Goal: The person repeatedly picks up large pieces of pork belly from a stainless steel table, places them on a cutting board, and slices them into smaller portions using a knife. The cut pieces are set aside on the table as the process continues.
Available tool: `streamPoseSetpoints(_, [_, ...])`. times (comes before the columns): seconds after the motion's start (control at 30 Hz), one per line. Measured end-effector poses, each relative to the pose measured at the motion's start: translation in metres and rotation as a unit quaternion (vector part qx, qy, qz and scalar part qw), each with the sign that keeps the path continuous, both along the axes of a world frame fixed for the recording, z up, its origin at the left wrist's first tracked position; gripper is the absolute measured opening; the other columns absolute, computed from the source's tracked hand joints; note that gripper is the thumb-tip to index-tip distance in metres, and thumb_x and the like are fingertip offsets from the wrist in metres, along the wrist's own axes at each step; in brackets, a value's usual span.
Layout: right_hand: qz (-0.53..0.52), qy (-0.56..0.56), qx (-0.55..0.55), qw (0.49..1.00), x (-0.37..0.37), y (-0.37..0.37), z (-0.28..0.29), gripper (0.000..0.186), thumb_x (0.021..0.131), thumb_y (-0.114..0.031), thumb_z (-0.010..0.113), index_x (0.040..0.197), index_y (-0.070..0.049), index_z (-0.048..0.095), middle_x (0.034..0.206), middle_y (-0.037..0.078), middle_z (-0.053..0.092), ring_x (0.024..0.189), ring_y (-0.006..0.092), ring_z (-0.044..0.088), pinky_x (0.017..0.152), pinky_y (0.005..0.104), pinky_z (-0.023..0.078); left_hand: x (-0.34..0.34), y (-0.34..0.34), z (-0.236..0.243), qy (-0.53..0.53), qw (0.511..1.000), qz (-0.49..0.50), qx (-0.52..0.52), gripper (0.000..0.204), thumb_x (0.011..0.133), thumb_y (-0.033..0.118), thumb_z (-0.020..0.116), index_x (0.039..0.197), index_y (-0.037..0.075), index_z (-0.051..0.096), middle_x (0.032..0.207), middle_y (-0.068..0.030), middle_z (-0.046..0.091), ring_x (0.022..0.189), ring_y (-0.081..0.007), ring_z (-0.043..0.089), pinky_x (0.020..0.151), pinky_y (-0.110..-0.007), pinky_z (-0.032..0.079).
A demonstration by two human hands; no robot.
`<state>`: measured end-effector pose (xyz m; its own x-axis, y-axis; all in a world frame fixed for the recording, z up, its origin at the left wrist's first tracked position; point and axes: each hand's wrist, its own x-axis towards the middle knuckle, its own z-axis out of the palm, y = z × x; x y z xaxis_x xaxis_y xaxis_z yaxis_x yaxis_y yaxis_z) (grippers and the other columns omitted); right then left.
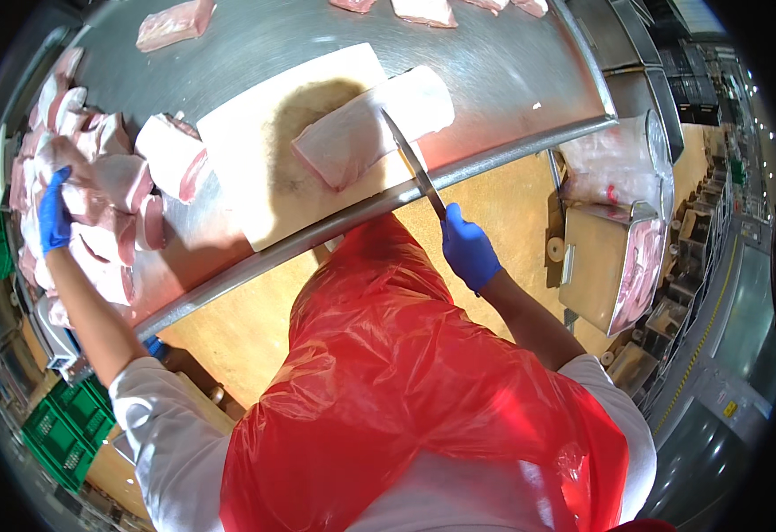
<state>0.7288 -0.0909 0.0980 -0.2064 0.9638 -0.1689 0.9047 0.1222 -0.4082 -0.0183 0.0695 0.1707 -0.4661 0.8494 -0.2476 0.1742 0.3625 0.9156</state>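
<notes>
Right hand (470,248) grips knife (418,170), tip toward upper left, over meat slab (344,142); left hand (54,217) at meat pile (120,179), frame left, grip unclear.

No words or numbers are showing legibly. On the right, a small yellow label (730,409) is sitting on a grey panel (713,390), its dark marking appearing too small to make out. Also on the right, a red mark (611,192) is showing on clear plastic (614,152), looking too blurred to read.
</notes>
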Motion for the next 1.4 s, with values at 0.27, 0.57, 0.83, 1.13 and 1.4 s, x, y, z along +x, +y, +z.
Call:
streamPoseSetpoints(0.27, [-0.021, 0.022, -0.069, 0.997, 0.001, 0.038, 0.017, 0.012, 0.094, -0.006, 0.048, 0.105, -0.001, 0.045, 0.073, 0.026, 0.063, 0.068, 0.0446, 0.064, 0.056, 0.0527, 0.049, 0.206, 0.049, -0.023, 0.51, 0.826, -0.155, 0.184, 0.043, 0.085, 0.025, 0.074, 0.115, -0.001, 0.059, 0.1, -0.0197, 0.062, 0.091, -0.0344, 0.059, 0.083, -0.042, 0.047])
streamPoseSetpoints(0.57, [0.006, 0.028, -0.192, 0.981, 0.012, 0.068, 0.041, 0.026, 0.096, -0.007, 0.045, 0.12, 0.001, 0.041, 0.08, 0.027, 0.065, 0.075, 0.0473, 0.064, 0.064, 0.0554, 0.051, 0.511, 0.001, -0.093, 0.456, 0.788, -0.407, -0.067, 0.125, 0.064, 0.059, 0.083, 0.153, -0.003, 0.022, 0.154, -0.0256, 0.033, 0.143, -0.0393, 0.033, 0.116, -0.055, 0.024])
streamPoseSetpoints(0.83, [0.029, 0.153, -0.174, 0.972, -0.047, 0.166, -0.027, 0.031, 0.101, -0.015, 0.039, 0.128, -0.001, 0.045, 0.105, 0.028, 0.065, 0.098, 0.044, 0.064, 0.081, 0.0521, 0.051, 0.524, 0.014, -0.093, 0.518, 0.764, -0.362, -0.13, 0.118, 0.057, 0.045, 0.088, 0.15, 0.0, 0.031, 0.139, -0.0185, 0.049, 0.129, -0.0342, 0.048, 0.107, -0.053, 0.036])
streamPoseSetpoints(1.13, [0.06, -0.019, -0.247, 0.967, 0.055, 0.048, 0.012, 0.024, 0.1, -0.016, 0.039, 0.12, -0.004, 0.044, 0.087, 0.025, 0.068, 0.08, 0.0452, 0.067, 0.067, 0.0538, 0.053, 0.41, 0.07, -0.092, 0.072, 0.874, -0.443, -0.184, 0.087, 0.066, 0.037, 0.086, 0.138, 0.001, 0.05, 0.122, -0.0181, 0.066, 0.112, -0.032, 0.065, 0.099, -0.043, 0.049])
streamPoseSetpoints(1.4, [-0.072, -0.028, -0.074, 0.994, 0.063, 0.016, 0.0, 0.027, 0.103, -0.025, 0.046, 0.119, -0.004, 0.042, 0.072, 0.03, 0.062, 0.068, 0.0515, 0.061, 0.053, 0.0593, 0.045, 0.353, -0.066, -0.119, -0.594, 0.794, -0.035, 0.129, 0.059, 0.099, 0.038, 0.05, 0.146, 0.004, 0.042, 0.136, -0.0149, 0.058, 0.122, -0.0293, 0.058, 0.106, -0.043, 0.046])
